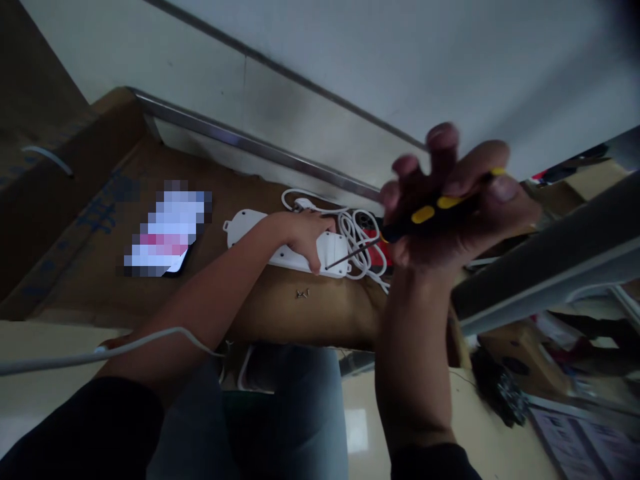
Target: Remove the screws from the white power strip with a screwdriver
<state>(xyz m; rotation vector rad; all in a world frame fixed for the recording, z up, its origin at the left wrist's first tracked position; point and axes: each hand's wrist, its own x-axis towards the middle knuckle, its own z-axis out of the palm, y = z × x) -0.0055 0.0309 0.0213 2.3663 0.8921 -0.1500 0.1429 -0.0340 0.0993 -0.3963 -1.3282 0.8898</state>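
A white power strip (336, 252) lies face down on the brown cardboard, with screw holes along its back. My left hand (305, 235) grips it across the middle, thumb on the near side; its far fingers are partly hidden. Raised to the right, my right hand (450, 207) holds a screwdriver (423, 214) with a black and yellow handle between thumb and fingers, other fingers lifted. The shaft slants down left, its tip at a hole near the strip's right end. Several small screws (302, 293) lie on the cardboard in front of the strip.
Coiled white cable (356, 233) sits beside the strip's right end, with a red object (381, 253) behind it. A phone with a blurred screen (167, 230) lies on the left. A metal-edged wall (260, 153) runs behind; a grey beam (540, 250) crosses at right.
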